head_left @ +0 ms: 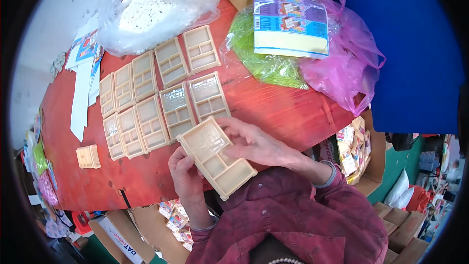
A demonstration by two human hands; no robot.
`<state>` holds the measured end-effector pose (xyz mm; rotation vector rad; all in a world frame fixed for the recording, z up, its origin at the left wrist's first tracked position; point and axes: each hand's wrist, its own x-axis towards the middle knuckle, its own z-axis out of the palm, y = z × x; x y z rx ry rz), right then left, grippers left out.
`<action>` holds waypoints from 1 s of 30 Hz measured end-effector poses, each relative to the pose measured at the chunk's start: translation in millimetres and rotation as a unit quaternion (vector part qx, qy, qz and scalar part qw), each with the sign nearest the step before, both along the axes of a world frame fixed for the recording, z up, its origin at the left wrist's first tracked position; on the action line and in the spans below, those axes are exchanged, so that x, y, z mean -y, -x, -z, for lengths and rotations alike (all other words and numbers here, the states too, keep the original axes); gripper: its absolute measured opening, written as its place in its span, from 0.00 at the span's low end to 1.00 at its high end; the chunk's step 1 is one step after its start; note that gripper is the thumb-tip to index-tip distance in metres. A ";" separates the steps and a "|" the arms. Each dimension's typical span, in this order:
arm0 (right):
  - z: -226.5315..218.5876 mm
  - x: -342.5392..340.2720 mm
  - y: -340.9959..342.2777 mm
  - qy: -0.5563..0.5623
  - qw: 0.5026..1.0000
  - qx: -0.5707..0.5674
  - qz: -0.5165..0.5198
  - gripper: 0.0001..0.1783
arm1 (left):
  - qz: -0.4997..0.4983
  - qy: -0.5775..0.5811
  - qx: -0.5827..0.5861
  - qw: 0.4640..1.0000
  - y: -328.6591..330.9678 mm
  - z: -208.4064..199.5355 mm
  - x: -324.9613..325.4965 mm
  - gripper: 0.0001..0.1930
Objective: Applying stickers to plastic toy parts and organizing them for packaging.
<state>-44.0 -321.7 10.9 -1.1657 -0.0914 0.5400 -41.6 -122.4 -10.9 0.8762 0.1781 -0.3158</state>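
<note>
A cream plastic compartment tray [205, 141] is tilted in front of me, over the table's near edge. My left hand [186, 176] grips its left side, thumb and fingers closed at the rim. On the opposite side my right hand [256, 143] has its fingers bent over the tray's right edge and inner dividers. Just beyond, several matching trays stand in two rows, a back row [144, 76] and a front row [152, 120], divided sides up. A small cream plastic piece [88, 157] lies apart on the left.
The red table [273, 107] carries a clear bag of white bits [146, 14], white card sheets [83, 88], a bag of green shreds [264, 58], a printed sheet [291, 43] and pink bags [351, 68]. Cardboard boxes [373, 166] with small packets stand below.
</note>
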 end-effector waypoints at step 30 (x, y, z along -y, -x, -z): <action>-48.8 114.2 -67.2 0.350 0.873 0.208 0.269 0.19 | 0.144 -0.073 0.034 0.986 0.4 -31.9 65.4 0.08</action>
